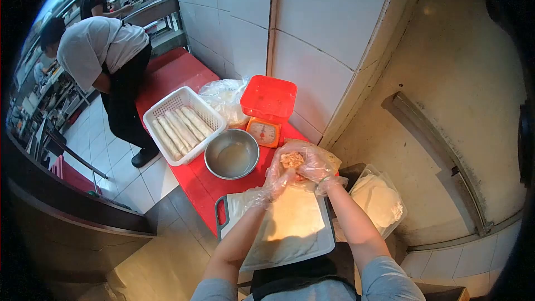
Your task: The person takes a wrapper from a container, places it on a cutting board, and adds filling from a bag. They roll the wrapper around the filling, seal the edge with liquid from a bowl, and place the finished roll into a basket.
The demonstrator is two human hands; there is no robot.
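Both my hands wear clear plastic gloves and are at the far edge of the cutting board (262, 256). My right hand (316, 166) holds a clump of orange-pink filling (292, 160). Close beside it on the left is my left hand (277, 183), its fingers partly hidden by the loose plastic. White sheets of wrapper (295, 220) lie flat on the board below my hands. A metal bowl (232, 154) with cloudy liquid stands to the left of them.
A white basket (157, 112) holds several long rolls. Behind the bowl are an orange scale (263, 132) under a red container (268, 98) and a plastic bag (224, 99). Dough sits in a tray (377, 199) at right. A person (106, 50) bends at left; another stands behind.
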